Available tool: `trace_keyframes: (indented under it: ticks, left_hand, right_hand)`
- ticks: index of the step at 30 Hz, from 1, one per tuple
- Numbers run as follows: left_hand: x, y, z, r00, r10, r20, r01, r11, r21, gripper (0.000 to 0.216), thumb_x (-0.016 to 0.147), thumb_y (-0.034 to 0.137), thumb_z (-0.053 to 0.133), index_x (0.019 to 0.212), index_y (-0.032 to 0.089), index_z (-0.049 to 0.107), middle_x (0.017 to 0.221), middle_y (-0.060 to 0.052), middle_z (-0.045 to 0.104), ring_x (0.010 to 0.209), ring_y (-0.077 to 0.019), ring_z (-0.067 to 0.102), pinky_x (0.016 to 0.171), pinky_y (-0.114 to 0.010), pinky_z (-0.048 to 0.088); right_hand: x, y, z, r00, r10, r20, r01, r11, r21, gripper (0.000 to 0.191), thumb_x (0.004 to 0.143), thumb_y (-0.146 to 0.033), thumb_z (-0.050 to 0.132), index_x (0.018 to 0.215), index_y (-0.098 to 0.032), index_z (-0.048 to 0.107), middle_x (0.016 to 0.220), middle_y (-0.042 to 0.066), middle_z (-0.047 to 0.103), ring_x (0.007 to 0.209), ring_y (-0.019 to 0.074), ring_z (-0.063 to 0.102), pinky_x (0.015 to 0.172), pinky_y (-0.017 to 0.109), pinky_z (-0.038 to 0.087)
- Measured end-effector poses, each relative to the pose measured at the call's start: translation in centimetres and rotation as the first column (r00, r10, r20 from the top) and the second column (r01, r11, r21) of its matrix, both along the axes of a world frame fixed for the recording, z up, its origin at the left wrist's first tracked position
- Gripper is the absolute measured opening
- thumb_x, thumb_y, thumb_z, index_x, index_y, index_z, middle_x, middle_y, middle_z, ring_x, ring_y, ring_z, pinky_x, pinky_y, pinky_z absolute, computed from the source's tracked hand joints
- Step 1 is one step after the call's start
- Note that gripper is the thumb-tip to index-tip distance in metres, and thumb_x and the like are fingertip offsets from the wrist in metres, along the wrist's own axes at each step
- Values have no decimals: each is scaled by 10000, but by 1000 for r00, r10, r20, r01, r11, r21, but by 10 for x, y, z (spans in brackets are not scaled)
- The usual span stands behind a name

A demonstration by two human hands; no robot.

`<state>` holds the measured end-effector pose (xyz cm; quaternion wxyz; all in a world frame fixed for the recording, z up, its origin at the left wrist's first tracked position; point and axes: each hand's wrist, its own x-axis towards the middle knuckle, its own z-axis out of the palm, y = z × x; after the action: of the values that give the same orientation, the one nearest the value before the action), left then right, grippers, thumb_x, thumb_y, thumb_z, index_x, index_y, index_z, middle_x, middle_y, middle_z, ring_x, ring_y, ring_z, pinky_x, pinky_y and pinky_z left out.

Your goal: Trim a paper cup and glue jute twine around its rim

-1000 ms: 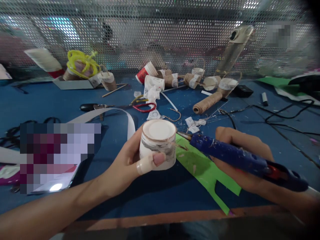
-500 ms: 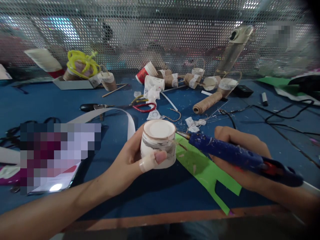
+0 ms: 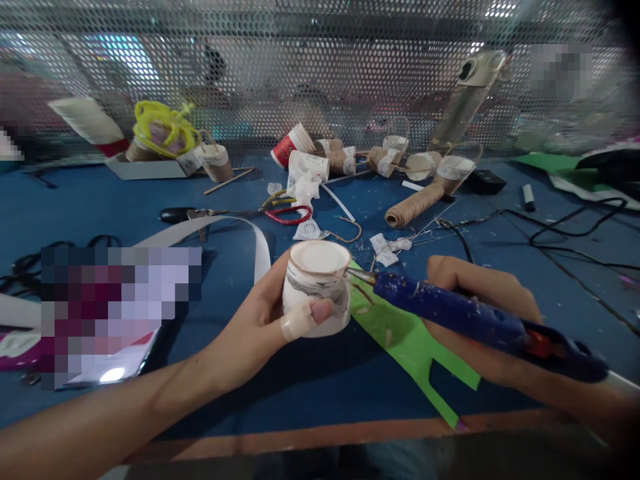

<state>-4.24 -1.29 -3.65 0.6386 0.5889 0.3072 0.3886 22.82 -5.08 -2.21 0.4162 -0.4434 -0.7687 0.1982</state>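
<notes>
My left hand is wrapped around a white paper cup with grey markings, held upside down above the table. A strip of tape circles the thumb. Brown twine runs along the cup's upper edge, and a short loose end sticks out on the right. My right hand grips a blue hot glue gun. Its metal nozzle meets the cup's upper right edge by the twine. Beneath them lies a cut piece of green paper.
Scissors, pliers and a roll of twine lie beyond my hands. Several twine-wrapped cups stand along the perforated metal screen. A black cable trails at right; a phone-like object lies at left.
The glue gun's nozzle has moved slightly left and down, onto the cup's edge beside the twine. The cup has turned and tilted a little in my left hand.
</notes>
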Motion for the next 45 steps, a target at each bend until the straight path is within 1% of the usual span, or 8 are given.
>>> trace_keyframes:
  ticks: [4,9,16,23,27,37,42,45]
  left_hand:
    - [-1,0,-2,1000,24,19,-23,1000,-14,489,896,345,730,1357,283,578,1260,-66,719,1187,-320,641,999,-391,528]
    - [2,0,2,1000,-10,17,11,998,-60,431,903,331,733,1310,291,595,1231,-44,730,1166,-291,657,956,-346,545]
    - [1,3,-2,1000,-18,23,19,999,-37,460,910,368,716,1351,312,596,1303,-30,702,1258,-324,609,986,-356,535]
    - [6,1,4,997,-34,-63,33,999,-25,414,912,324,737,1296,294,587,1213,-24,687,1179,-260,613,994,-326,508]
    - [12,-2,7,997,-53,-56,51,998,-36,406,913,313,741,1277,281,563,1211,-21,662,1185,-241,597,999,-307,501]
    - [18,-4,5,995,-70,-77,68,997,-32,404,914,300,738,1272,266,553,1212,-41,644,1166,-245,595,982,-302,497]
    - [16,-4,6,990,-96,-106,92,995,-43,448,916,325,737,1311,288,529,1257,-28,629,1161,-230,579,998,-302,484]
    - [16,-4,7,987,-105,-119,99,994,-53,465,906,342,749,1314,303,531,1242,-14,625,1137,-213,582,973,-279,487]
  right_hand:
    - [0,1,-1,998,-58,16,59,998,-13,316,751,-112,701,685,-237,419,628,-79,456,513,90,410,476,256,299]
    - [0,1,-2,1000,7,15,-8,1000,22,304,736,-119,703,690,-239,428,628,-79,449,516,96,398,487,262,298]
    - [-1,1,1,993,-117,17,117,993,12,243,745,-125,660,693,-244,455,638,-56,493,527,117,441,484,284,322]
    - [-16,1,-1,976,-46,-213,70,992,109,208,796,-179,729,892,-287,579,881,-9,664,725,192,643,665,349,523]
    - [-25,0,0,971,13,-237,6,997,80,400,715,-158,859,957,-298,573,1012,-6,689,921,214,686,859,366,538]
    - [-36,-4,-7,969,-48,-243,77,991,112,365,745,-25,764,890,-294,566,965,-51,702,867,179,689,787,315,540]
    - [-35,-6,-6,949,-220,-227,242,968,72,251,799,-139,788,935,-306,658,842,-61,723,680,148,678,634,286,551]
    - [-28,-4,-6,959,-195,-205,204,979,24,238,800,-187,809,946,-307,665,798,-58,713,617,140,659,554,273,544]
